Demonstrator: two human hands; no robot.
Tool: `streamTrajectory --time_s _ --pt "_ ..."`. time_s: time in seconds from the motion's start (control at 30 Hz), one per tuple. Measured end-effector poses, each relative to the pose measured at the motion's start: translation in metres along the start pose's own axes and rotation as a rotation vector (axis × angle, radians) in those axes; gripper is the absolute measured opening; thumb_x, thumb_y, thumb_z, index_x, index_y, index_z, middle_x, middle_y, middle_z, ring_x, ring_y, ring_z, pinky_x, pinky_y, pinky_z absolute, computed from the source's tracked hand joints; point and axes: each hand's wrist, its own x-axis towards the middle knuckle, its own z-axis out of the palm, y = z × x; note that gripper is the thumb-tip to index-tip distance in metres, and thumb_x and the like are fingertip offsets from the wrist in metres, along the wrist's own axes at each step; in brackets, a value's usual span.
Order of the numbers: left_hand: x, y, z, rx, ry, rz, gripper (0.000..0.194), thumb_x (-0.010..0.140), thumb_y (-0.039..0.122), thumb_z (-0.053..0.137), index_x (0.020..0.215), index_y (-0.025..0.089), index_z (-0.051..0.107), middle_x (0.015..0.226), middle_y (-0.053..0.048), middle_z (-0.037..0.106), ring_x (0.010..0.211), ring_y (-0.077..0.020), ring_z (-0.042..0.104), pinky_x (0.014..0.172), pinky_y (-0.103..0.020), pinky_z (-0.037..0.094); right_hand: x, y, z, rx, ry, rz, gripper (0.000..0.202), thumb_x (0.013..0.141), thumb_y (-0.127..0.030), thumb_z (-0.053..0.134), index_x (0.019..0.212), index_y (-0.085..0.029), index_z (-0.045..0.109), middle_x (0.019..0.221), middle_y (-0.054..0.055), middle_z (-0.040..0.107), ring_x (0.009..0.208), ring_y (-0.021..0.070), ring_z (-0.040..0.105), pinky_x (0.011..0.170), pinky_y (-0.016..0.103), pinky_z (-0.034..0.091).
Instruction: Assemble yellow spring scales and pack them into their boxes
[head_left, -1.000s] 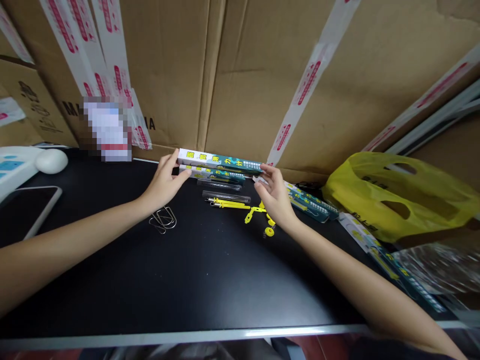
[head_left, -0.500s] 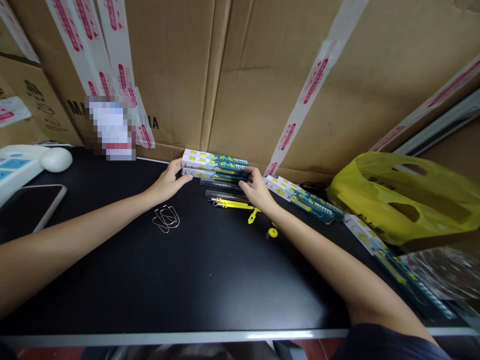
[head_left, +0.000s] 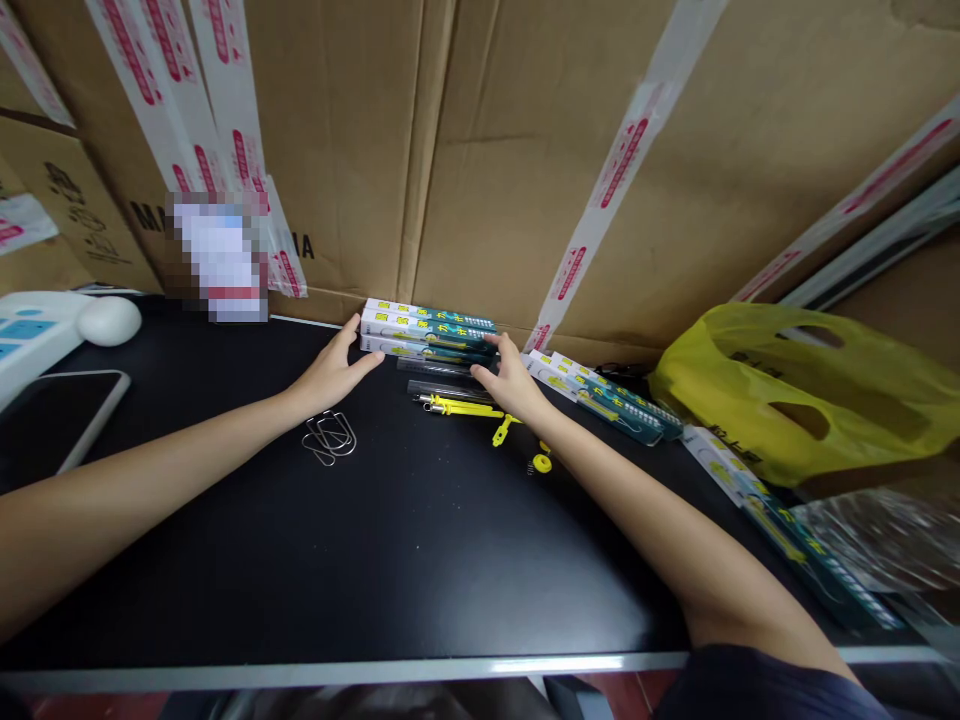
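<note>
Both left hand [head_left: 328, 373] and right hand [head_left: 516, 383] flank the stacked boxes [head_left: 421, 330] at opposite ends, likely to steady them; whether either grip clasps, I cannot tell.

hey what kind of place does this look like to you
Probably a makeshift workbench, perhaps in a storage or packing area: tall taped cardboard stands behind a black tabletop holding slim printed boxes and loose yellow parts.

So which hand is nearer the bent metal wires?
Left. The left hand is just beyond the bent metal wires; the right hand is well off to their right.
</note>
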Motion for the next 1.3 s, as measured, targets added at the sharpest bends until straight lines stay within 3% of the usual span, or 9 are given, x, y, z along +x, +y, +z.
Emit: streamTrajectory --time_s 0.17,0.3,0.37,0.5,0.67,0.9,1.07,1.2,1.3 --pt "-0.001 0.003 0.0 -0.028 0.035 0.001 0.077 0.084 0.043 0.056 0.148 0.017 0.023 0.154 -0.02 0.025 0.138 -0.0335 0.032 0.11 -0.053 0.028 0.001 -0.002 -0.006 -0.013 0.002 -0.004 0.053 0.077 -0.027 0.057 0.127 -0.017 0.042 0.146 0.02 0.034 0.142 0.0314 0.022 0.107 0.055 0.033" --pt "-0.015 0.03 0.001 -0.009 0.129 0.162 0.06 0.088 0.035 0.051 0.143 0.019 0.034 0.15 -0.015 0.036 0.136 -0.0279 0.037 0.111 -0.048 0.03 -0.004 -0.018 -0.019 -0.081 0.066 -0.13 0.049 0.08 -0.025 0.055 0.127 -0.018 0.042 0.146 0.019 0.033 0.143 0.0295 0.021 0.111 0.054 0.026" --pt "-0.032 0.054 0.004 0.027 0.114 0.321 0.045 0.09 0.03 0.048 0.134 0.022 0.046 0.144 -0.01 0.044 0.134 -0.0239 0.039 0.112 -0.045 0.03 -0.011 -0.03 -0.025 -0.151 0.088 -0.242 0.043 0.082 -0.023 0.054 0.124 -0.021 0.045 0.143 0.015 0.036 0.141 0.0281 0.025 0.11 0.052 0.027" --pt "-0.078 0.091 0.016 0.21 -0.177 0.709 0.021 0.091 0.025 0.048 0.105 0.022 0.063 0.126 -0.008 0.059 0.119 -0.0206 0.054 0.105 -0.043 0.041 -0.032 -0.048 -0.028 -0.371 0.003 -0.467 0.018 0.085 -0.019 0.053 0.102 -0.021 0.057 0.124 0.012 0.051 0.12 0.0286 0.044 0.098 0.048 0.039" --pt "-0.108 0.088 0.033 0.357 -0.312 1.359 0.02 0.088 0.025 0.056 0.07 0.019 0.062 0.083 -0.004 0.07 0.086 -0.0162 0.064 0.094 -0.033 0.05 -0.052 -0.05 -0.018 -0.746 -0.163 -0.57 0.007 0.085 -0.023 0.057 0.088 -0.019 0.062 0.098 0.011 0.059 0.091 0.0271 0.047 0.076 0.04 0.041" --pt "-0.097 0.078 0.031 0.374 -0.378 1.138 0.026 0.093 0.027 0.047 0.076 0.018 0.064 0.086 -0.005 0.07 0.082 -0.0156 0.063 0.089 -0.033 0.051 -0.053 -0.044 -0.011 -0.877 -0.183 -0.605 0.006 0.086 -0.022 0.057 0.082 -0.018 0.06 0.09 0.01 0.059 0.086 0.0257 0.046 0.068 0.037 0.033" --pt "-0.098 0.073 0.033 0.363 -0.524 1.019 0.021 0.092 0.03 0.05 0.097 0.019 0.067 0.113 -0.01 0.068 0.108 -0.0214 0.062 0.102 -0.039 0.044 -0.057 -0.052 -0.01 -0.84 -0.153 -0.648 0.008 0.087 -0.022 0.055 0.082 -0.018 0.059 0.087 0.009 0.06 0.082 0.0245 0.046 0.065 0.036 0.033" --pt "-0.104 0.073 0.032 0.375 -0.761 0.833 0.057 0.09 0.046 0.049 0.139 0.017 0.044 0.146 -0.013 0.044 0.136 -0.0267 0.038 0.113 -0.046 0.028 -0.063 -0.065 -0.011 -0.767 -0.096 -0.692 0.01 0.087 -0.019 0.052 0.079 -0.019 0.059 0.081 0.007 0.062 0.078 0.0227 0.047 0.065 0.034 0.035" --pt "-0.114 0.08 0.03 0.347 -0.886 0.767 0.075 0.088 0.057 0.045 0.147 0.014 0.03 0.151 -0.014 0.031 0.142 -0.027 0.026 0.116 -0.048 0.018 -0.07 -0.069 -0.012 -0.687 -0.055 -0.718 0.011 0.087 -0.018 0.051 0.078 -0.019 0.058 0.078 0.006 0.063 0.076 0.0218 0.049 0.064 0.033 0.036"
